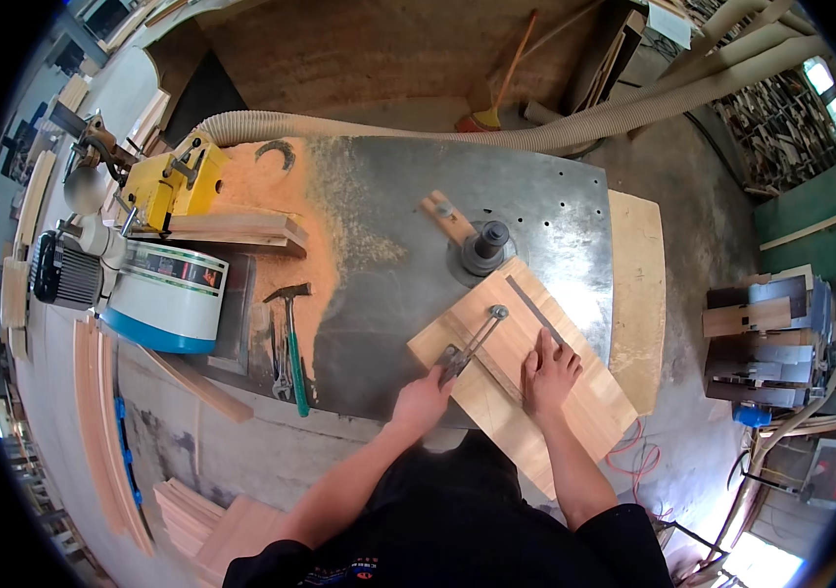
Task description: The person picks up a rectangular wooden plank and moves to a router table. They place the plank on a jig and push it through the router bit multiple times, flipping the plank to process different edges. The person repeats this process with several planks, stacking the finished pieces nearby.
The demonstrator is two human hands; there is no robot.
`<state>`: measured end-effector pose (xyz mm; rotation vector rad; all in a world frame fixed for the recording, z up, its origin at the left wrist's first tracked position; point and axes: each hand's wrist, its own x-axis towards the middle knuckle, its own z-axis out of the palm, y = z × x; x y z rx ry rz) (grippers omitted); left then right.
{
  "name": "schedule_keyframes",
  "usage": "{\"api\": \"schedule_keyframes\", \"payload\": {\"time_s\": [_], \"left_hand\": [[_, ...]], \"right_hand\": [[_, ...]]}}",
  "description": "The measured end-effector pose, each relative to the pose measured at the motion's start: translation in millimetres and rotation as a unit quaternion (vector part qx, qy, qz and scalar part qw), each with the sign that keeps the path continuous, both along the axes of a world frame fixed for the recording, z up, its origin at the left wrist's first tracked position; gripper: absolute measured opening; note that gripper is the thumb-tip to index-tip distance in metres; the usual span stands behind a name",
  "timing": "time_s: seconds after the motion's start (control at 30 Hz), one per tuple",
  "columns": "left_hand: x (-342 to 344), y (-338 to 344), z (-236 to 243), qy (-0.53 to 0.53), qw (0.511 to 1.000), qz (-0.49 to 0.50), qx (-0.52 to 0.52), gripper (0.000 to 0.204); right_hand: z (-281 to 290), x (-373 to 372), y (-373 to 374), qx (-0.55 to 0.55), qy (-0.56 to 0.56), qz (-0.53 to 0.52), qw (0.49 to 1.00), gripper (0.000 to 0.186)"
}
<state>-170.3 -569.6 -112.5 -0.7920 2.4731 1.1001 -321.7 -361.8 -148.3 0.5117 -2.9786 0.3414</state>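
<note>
A pale wooden board (496, 419) lies at an angle on the grey metal machine table, overhanging its near edge. Fixed on top is a metal clamp (477, 340) with a long rod ending in a round bolt head. My left hand (425, 402) is closed around the clamp's dark near end; the fingers partly hide it. My right hand (551, 376) rests on a smaller wooden piece (496, 343) on the board, fingers stretched out, beside a dark strip (533, 309). Just beyond the board's far corner stands the dark machine spindle (486, 243), with a small wooden block (447, 218) near it.
A hammer with a green handle (294, 363) and wrenches (281, 377) lie on the table's left, near orange sawdust (286, 265). Further left stand a white-and-blue motor unit (168, 299) and a yellow machine part (178, 181). A ribbed hose (379, 132) runs behind the table.
</note>
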Motion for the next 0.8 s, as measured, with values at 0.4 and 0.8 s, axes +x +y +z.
{"api": "schedule_keyframes", "payload": {"time_s": [0.4, 0.8], "left_hand": [[-26, -15, -4, 0.029, 0.999, -0.042, -0.003, 0.039], [-56, -25, -4, 0.027, 0.996, -0.087, -0.021, 0.041]], "right_hand": [[-6, -15, -7, -0.002, 0.016, -0.03, 0.999, 0.053], [-16, -30, 0, 0.018, 0.026, -0.056, 0.998, 0.054]]}}
